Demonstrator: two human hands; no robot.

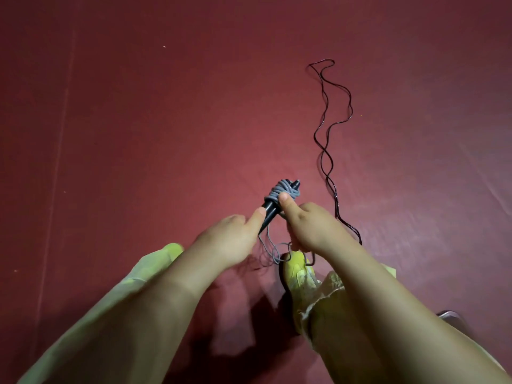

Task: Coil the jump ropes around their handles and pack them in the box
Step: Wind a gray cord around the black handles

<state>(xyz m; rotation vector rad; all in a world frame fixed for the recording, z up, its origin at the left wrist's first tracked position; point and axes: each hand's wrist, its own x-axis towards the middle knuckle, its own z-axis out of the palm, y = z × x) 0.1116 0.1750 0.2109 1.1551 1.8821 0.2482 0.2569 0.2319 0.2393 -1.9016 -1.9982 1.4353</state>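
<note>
A pair of black tapered plastic jump-rope handles (273, 207) is held up above the floor between both hands, narrow tips pointing down toward the person and thick ends angled away. A thin grey cord (283, 189) is coiled in a tight bundle around the upper part of the handles, and a few loose grey loops hang below the tips, dangling just over a shoe. The right hand (313, 225) grips the handles from the right side, its thumb pressed flat on the grey coil and its fingers curled underneath. The left hand (231, 239) touches the handles from the left with its thumb laid along the black plastic; whether its other fingers close round anything cannot be made out from here.

Off to the right, a second, dark thin jump rope (329, 145) lies on the floor as a long doubled strand, wavy and crossing itself, stretching away to a loop at its far end.

Beneath the hands sit two bright yellow shoes (297, 270) and pale yellow-green trouser legs (133, 289), all on a dark red smooth floor (166, 120).
</note>
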